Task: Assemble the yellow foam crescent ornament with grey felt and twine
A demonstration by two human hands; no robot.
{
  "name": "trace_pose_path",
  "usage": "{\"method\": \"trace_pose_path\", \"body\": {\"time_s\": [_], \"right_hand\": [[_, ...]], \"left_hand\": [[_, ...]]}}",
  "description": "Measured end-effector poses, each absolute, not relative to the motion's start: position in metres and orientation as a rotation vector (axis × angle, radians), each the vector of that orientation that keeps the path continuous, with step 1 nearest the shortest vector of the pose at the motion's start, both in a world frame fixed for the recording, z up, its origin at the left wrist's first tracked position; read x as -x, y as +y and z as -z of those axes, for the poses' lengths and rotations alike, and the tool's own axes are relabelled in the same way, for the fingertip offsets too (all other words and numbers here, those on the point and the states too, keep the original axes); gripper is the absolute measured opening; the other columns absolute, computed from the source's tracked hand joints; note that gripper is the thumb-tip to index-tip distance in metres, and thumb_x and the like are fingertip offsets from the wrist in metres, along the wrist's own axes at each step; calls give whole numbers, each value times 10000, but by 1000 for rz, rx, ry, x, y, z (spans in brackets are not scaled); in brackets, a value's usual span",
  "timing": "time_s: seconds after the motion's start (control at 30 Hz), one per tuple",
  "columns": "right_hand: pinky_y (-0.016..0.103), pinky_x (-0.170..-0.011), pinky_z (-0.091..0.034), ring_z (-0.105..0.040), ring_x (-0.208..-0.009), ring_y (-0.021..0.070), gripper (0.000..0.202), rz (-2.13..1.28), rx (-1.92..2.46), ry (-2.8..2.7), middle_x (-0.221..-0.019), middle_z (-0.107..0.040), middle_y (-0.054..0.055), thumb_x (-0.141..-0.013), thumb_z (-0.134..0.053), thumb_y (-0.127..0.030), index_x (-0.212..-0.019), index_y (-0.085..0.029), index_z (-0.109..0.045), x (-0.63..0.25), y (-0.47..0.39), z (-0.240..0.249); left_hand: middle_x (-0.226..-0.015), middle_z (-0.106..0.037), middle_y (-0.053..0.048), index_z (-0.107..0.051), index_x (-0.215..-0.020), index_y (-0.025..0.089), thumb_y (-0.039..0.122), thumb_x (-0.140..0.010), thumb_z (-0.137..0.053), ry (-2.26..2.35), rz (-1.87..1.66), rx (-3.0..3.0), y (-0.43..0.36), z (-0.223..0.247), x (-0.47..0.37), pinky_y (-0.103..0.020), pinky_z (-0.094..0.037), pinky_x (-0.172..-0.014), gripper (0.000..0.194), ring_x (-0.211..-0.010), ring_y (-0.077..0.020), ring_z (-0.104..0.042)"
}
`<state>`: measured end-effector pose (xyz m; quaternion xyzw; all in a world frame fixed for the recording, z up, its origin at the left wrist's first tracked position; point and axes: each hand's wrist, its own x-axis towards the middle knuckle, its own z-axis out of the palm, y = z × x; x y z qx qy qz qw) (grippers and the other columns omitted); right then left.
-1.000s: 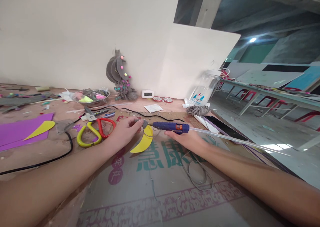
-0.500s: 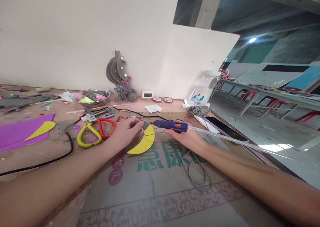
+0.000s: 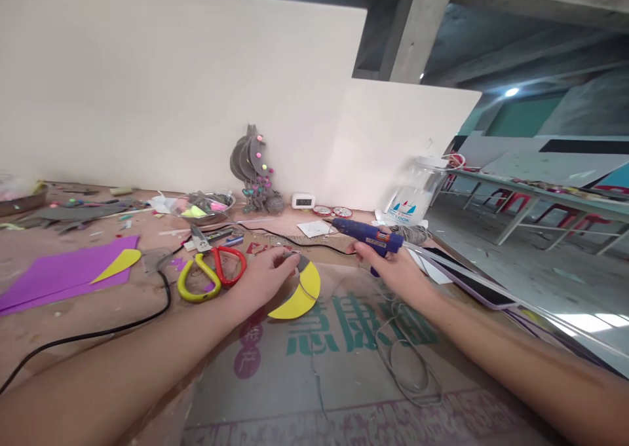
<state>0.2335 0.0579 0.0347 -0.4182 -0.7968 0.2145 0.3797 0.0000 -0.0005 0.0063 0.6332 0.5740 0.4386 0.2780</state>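
My left hand (image 3: 269,274) pinches the top of a yellow crescent (image 3: 301,297), whose upper end is covered in grey. A thin grey cord crosses the crescent and trails over the printed cardboard sheet (image 3: 275,393) beneath. In my right hand (image 3: 393,268) is a blue hot glue gun (image 3: 368,234), its nozzle pointing left and a long clear glue stick (image 3: 472,281) coming out of its back. The gun is held up, apart from the crescent. Loops of grey cord (image 3: 410,367) lie on the cardboard below my right hand.
Scissors with red and yellow handles (image 3: 199,281) lie left of my left hand, beside purple sheets (image 3: 73,269) and a black cable (image 3: 122,325). Behind stand a bowl of pompoms (image 3: 204,209), a grey moon ornament (image 3: 248,161), a small clock (image 3: 303,201) and a clear plastic jar (image 3: 415,187). A phone (image 3: 466,279) lies right.
The glue gun has been drawn up and right, away from the crescent's grey end. My left hand keeps its hold on the crescent. The whole view has shifted a little.
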Motion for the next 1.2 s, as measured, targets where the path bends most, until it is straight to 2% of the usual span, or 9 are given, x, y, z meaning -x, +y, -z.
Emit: {"method": "trace_pose_path", "body": {"time_s": [0.13, 0.2, 0.37, 0.47, 0.57, 0.83, 0.93, 1.1, 1.2], "right_hand": [[371, -835, -453, -589, -929, 231, 403, -554, 1008, -2060, -1002, -659, 74, -777, -565, -465, -1056, -178, -605, -227, 71, -47], [378, -846, -454, -594, -944, 245, 394, -533, 990, -2110, -993, -668, 73, -757, -588, -455, -1038, -180, -623, -221, 81, -53], [324, -740, -474, -619, -823, 225, 396, -361, 1198, -2194, -870, -684, 72, -785, -534, -481, -953, -138, -643, -206, 125, -61], [289, -727, -463, -612, -826, 205, 393, -340, 1238, -2198, -907, -676, 84, -812, -512, -455, -989, -121, -619, -200, 155, -55], [254, -667, -458, -616, -753, 190, 326, -352, 1289, -2249, -842, -681, 85, -805, -541, -417, -892, -117, -633, -194, 173, -41], [244, -615, -448, -626, -686, 191, 360, -290, 1422, -2305, -778, -680, 78, -799, -547, -460, -869, -118, -631, -197, 186, -22], [262, -659, -459, -634, -744, 204, 379, -243, 1410, -2317, -846, -688, 81, -803, -535, -470, -944, -130, -626, -206, 183, -22], [386, -853, -428, -565, -1016, 286, 496, -86, 1319, -2230, -1115, -611, 176, -816, -531, -422, -1199, -108, -504, -222, 153, -23], [385, -884, -427, -548, -1033, 245, 471, -58, 1198, -2190, -1174, -572, 137, -836, -504, -402, -1235, -156, -458, -224, 122, -27]], "left_hand": [[-625, -558, 6, -551, -644, 189, 411, -794, -455, 1529, -1213, -1684, -2, -8, -1, -253, -385, -602, 285, -653, -155, -522], [-646, -564, 0, -552, -666, 189, 414, -797, -453, 1512, -1214, -1670, -2, -8, -1, -262, -389, -626, 278, -674, -161, -524], [-663, -570, -3, -521, -663, 188, 430, -808, -441, 1472, -1185, -1663, -2, -6, -2, -281, -384, -658, 293, -687, -165, -533], [-643, -565, -4, -511, -645, 185, 440, -809, -438, 1493, -1152, -1657, -1, -6, -2, -285, -381, -645, 312, -675, -166, -540], [-648, -566, -7, -513, -656, 183, 452, -809, -432, 1495, -1131, -1651, 0, -6, -2, -283, -378, -633, 321, -680, -168, -546], [-657, -570, -4, -527, -664, 182, 455, -806, -430, 1526, -1129, -1658, 1, -5, -1, -275, -363, -625, 322, -679, -163, -539], [-640, -563, 2, -531, -653, 183, 450, -799, -438, 1523, -1150, -1654, 1, -4, -1, -267, -360, -608, 319, -657, -156, -530], [-610, -530, 21, -510, -632, 184, 414, -799, -455, 1488, -1212, -1643, 1, -5, -1, -246, -357, -596, 289, -631, -138, -503], [-599, -513, 27, -496, -640, 181, 415, -804, -449, 1490, -1245, -1609, 1, -5, -1, -241, -348, -578, 289, -607, -129, -486]]}}
